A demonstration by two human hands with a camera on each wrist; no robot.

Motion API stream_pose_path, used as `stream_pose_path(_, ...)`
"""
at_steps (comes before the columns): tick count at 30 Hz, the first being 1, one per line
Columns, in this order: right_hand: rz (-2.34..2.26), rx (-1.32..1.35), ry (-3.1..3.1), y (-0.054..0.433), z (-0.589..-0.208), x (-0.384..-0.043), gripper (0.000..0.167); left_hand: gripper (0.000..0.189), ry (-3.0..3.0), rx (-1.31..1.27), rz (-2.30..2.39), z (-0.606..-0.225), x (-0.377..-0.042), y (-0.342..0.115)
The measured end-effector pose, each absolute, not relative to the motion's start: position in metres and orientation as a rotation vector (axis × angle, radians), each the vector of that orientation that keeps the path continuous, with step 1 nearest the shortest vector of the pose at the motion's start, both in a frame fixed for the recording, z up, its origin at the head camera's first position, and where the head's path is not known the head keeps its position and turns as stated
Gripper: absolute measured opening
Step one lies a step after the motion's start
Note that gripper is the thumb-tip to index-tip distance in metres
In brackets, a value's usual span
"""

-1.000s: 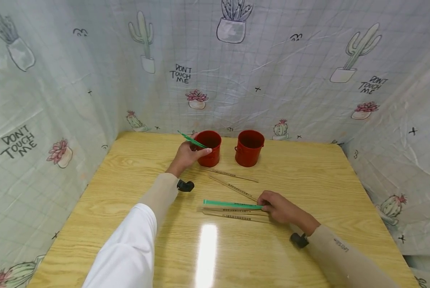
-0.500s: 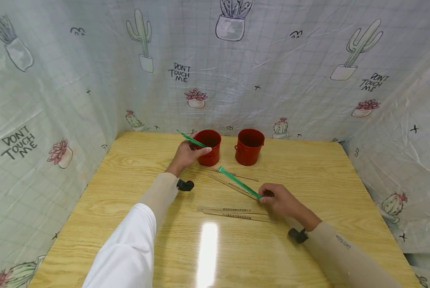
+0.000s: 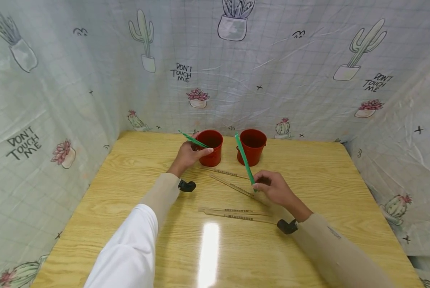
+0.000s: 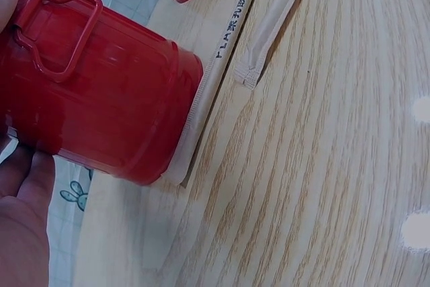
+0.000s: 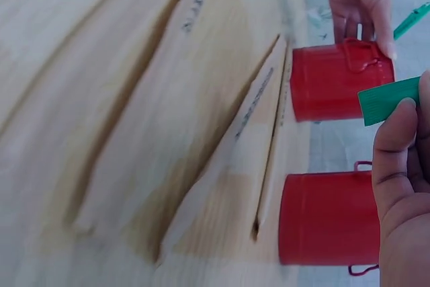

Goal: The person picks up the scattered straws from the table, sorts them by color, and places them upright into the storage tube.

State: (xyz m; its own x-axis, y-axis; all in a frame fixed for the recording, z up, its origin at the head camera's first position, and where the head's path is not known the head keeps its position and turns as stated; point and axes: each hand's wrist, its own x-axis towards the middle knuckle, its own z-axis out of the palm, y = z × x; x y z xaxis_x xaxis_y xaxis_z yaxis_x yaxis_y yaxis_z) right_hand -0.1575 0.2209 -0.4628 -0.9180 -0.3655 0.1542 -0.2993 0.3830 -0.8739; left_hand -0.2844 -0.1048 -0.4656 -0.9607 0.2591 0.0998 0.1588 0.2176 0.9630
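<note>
My left hand [image 3: 188, 157] grips the left red bucket [image 3: 211, 160] at its side, thumb at the rim; its fingers [image 4: 30, 196] reach round the wall in the left wrist view. Green wrapped straws [image 3: 188, 137] lean out of that bucket over the hand. Between thumb and fingers, my right hand [image 3: 275, 188] pinches one green wrapped straw [image 3: 244, 158] near its lower end, raised off the table. Its upper end stands before the left edge of the right red bucket [image 3: 253, 154]. In the right wrist view, the pinched end [image 5: 390, 101] shows flat and ribbed.
Two brown paper-wrapped straws, one nearer the buckets [image 3: 225, 172] and one slanting [image 3: 233, 185], lie in front of them. A further pair [image 3: 238, 217] lies closer on the wooden table [image 3: 157, 248]. Behind stands a cactus-print curtain [image 3: 215, 72].
My right hand has lifted the green straw from beside the brown straws and swung its far end up and away, toward the right bucket. My left hand stays on the left bucket.
</note>
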Motion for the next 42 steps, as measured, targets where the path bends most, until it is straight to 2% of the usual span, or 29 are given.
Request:
stream_pose_path(16, -1.754, -0.527, 2.525, 0.180, -0.446, -0.188, 0.006, 0.065, 2.381, 0.401, 1.866, -0.468, -0.279, -0.107)
stream_pose_path(30, -1.950, -0.528, 2.494, 0.147, -0.425, -0.224, 0.010, 0.066, 2.394, 0.441, 1.864, -0.469, -0.281, -0.104)
stream_pose_path(42, -1.946, -0.481, 2.569, 0.113, -0.411, -0.262, 0.010, 0.062, 2.392, 0.466, 1.874, -0.467, -0.282, -0.103)
